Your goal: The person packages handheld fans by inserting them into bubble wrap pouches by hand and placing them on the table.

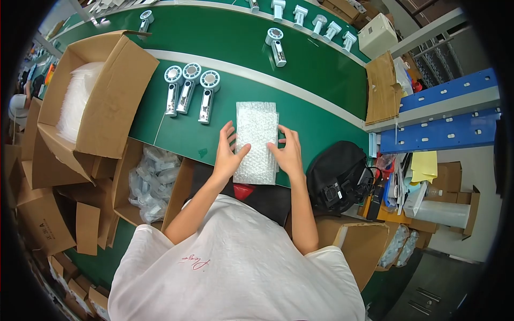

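Observation:
A small stack of clear bubble wrap bags (pixel 256 140) lies at the table's front edge, its sheets slightly out of line. My left hand (pixel 229 155) grips the stack's left side, thumb on top and fingers curved along the edge. On the opposite side my right hand (pixel 289 154) holds it likewise, its thumb pressing the upper face. Beyond the stack to the left, three light-blue handheld fans (pixel 209 81) with shiny handles lie side by side on the green table (pixel 214 144).
An open carton (pixel 115 91) of white sheets stands left, above a box of clear plastic packs (pixel 154 179). A black bag (pixel 337 176) sits right. Across a pale rail, another fan (pixel 276 45) lies on a green surface, with several more in a row behind.

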A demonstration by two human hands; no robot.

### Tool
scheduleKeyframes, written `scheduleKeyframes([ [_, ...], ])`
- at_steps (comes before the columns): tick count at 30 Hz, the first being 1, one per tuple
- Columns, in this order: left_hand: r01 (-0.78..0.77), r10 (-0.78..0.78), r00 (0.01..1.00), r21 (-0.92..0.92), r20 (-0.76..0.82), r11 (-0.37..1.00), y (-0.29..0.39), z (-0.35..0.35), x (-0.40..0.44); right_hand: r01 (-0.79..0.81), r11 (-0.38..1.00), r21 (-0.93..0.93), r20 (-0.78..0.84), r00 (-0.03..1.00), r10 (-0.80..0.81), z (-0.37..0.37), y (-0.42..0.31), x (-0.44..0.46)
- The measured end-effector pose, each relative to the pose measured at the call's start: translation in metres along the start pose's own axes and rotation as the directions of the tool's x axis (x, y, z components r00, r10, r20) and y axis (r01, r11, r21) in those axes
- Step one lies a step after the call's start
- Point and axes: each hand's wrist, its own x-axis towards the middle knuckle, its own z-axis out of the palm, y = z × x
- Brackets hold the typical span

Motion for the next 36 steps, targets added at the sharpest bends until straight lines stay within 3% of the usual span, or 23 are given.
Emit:
scheduleKeyframes([
  [1,-0.004,0.004,1.0,0.003,0.002,1.0,0.001,-0.001,0.002,0.001,1.0,0.003,-0.004,1.0,-0.001,0.002,-0.003,-0.003],
  [5,0.162,-0.141,0.964,-0.077,0.223,0.984,0.012,0.001,0.017,-0.193,0.833,0.518,0.113,0.981,0.157,-0.007,-0.015,-0.023],
  [6,0.156,-0.135,0.963,-0.075,0.234,0.985,0.019,0.001,0.023,-0.202,0.821,0.534,0.089,0.979,0.183,-0.013,-0.019,-0.029],
  [8,-0.2,0.082,0.907,0.252,0.413,0.947,0.038,-0.003,0.036,-0.21,0.807,0.552,0.058,0.975,0.214,-0.026,-0.023,-0.041],
  [10,-0.554,0.196,0.759,0.458,0.621,0.695,0.062,-0.007,0.043,0.101,0.953,0.287,-0.234,0.972,-0.033,-0.047,-0.021,-0.05],
  [11,-0.554,0.196,0.759,0.457,0.621,0.696,0.08,-0.006,0.043,0.1,0.953,0.286,-0.233,0.972,-0.032,-0.057,-0.028,-0.052],
  [15,-0.858,0.213,0.431,0.325,0.877,0.399,0.156,0.011,0.031,0.331,0.938,0.104,-0.149,0.937,-0.314,-0.1,-0.074,-0.06],
  [16,-0.859,0.213,0.427,0.321,0.879,0.399,0.157,0.016,0.03,0.329,0.939,0.102,-0.152,0.938,-0.312,-0.1,-0.071,-0.061],
  [18,-0.908,0.351,0.39,0.292,0.851,0.302,0.157,0.024,0.026,0.02,0.959,0.283,-0.042,0.999,-0.009,-0.092,-0.06,-0.061],
  [20,-0.941,0.479,0.337,0.277,0.81,0.193,0.156,0.031,0.024,-0.292,0.86,0.418,0.119,0.956,0.267,-0.078,-0.044,-0.056],
  [21,-0.942,0.477,0.335,0.274,0.813,0.194,0.153,0.036,0.021,-0.295,0.858,0.42,0.118,0.955,0.271,-0.067,-0.032,-0.053],
  [25,-0.86,0.524,0.472,0.241,0.709,0.449,0.111,0.058,0.008,-0.159,0.63,0.76,-0.022,0.963,0.27,-0.012,0.019,-0.037],
  [26,-0.86,0.526,0.472,0.24,0.708,0.45,0.088,0.061,0.009,-0.16,0.632,0.758,-0.022,0.963,0.269,-0.014,0.016,-0.038],
  [28,-0.832,0.548,0.543,0.317,0.637,0.455,0.024,0.073,0.012,-0.202,0.914,0.351,-0.002,0.976,0.216,-0.03,0.0,-0.049],
  [30,-0.798,0.571,0.602,0.39,0.558,0.46,-0.02,0.082,0.015,-0.164,0.976,-0.143,0.04,0.984,0.171,-0.048,-0.015,-0.049],
  [32,-0.786,0.561,0.618,0.415,0.551,0.458,-0.015,0.083,0.008,-0.195,0.972,0.134,0.108,0.977,0.182,-0.068,-0.017,-0.041],
  [36,-0.76,0.541,0.649,0.482,0.535,0.436,-0.005,0.087,-0.003,-0.035,0.982,0.187,-0.073,0.996,0.049,-0.086,-0.021,0.021],
])
